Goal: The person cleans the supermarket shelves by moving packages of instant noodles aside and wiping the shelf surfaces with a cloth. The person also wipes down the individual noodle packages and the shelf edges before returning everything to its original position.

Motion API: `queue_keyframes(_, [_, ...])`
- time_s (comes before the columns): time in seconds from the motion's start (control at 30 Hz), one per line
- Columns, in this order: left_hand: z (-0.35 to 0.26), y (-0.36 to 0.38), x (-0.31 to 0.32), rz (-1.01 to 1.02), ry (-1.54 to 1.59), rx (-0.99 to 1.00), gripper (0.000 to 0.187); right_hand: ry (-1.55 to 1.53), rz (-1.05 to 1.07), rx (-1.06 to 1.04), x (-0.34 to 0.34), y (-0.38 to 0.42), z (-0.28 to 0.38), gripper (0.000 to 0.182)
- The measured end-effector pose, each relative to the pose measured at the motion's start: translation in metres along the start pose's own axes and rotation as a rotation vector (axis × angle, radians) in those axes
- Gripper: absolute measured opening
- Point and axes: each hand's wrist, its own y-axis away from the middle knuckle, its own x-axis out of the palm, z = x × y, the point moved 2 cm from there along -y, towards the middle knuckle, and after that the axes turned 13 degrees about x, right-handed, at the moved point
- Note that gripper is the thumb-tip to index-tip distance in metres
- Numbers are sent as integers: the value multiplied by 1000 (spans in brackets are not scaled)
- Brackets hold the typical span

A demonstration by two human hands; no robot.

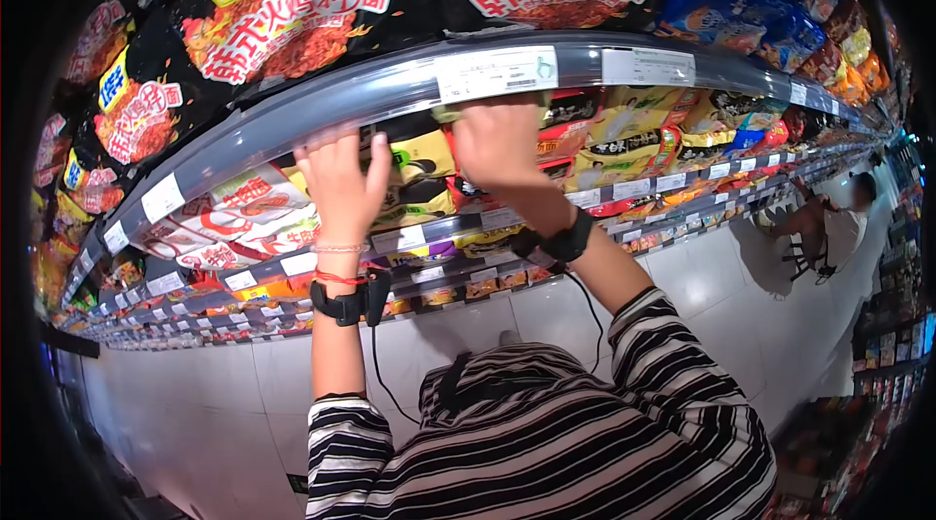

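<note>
My left hand [341,179] reaches up to the second shelf, fingers extended and thumb held apart. It lies over black-and-yellow noodle packets [426,154], and its fingertips meet the underside of the shelf rail [370,96]. Beside it, my right hand [499,143] reaches in among the packets under the same rail. Its fingers are mostly hidden there, so whether they grip anything does not show. White-and-red packets [249,193] lie left of my left hand. Yellow packets [624,120] and a red packet [563,142] are right of my right hand.
Large black noodle bags [292,18] fill the upper shelf, with blue bags [736,3] at its right. Price tags [497,72] line the rail. Lower shelves run down to the tiled floor [224,393]. Another person [843,228] sits at the right. Cables hang from my wristbands [341,301].
</note>
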Motion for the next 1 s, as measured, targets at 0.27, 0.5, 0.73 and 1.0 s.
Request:
queue_keyframes(0.27, [73, 43, -20, 28, -92, -138, 28, -223, -39, -177, 60, 19, 71, 32])
queue_keyframes(0.5, [86, 43, -14, 38, -39, -127, 25, -236, 231, -639, 127, 80, 66, 51])
queue_keyframes(0.73, [85, 47, -4, 17, -57, -137, 25, -283, 528, -769, 144, 140, -11, 46])
queue_keyframes(1.0, [75, 47, -2, -12, -96, -116, 27, -322, 682, -789, 161, 134, 12, 42])
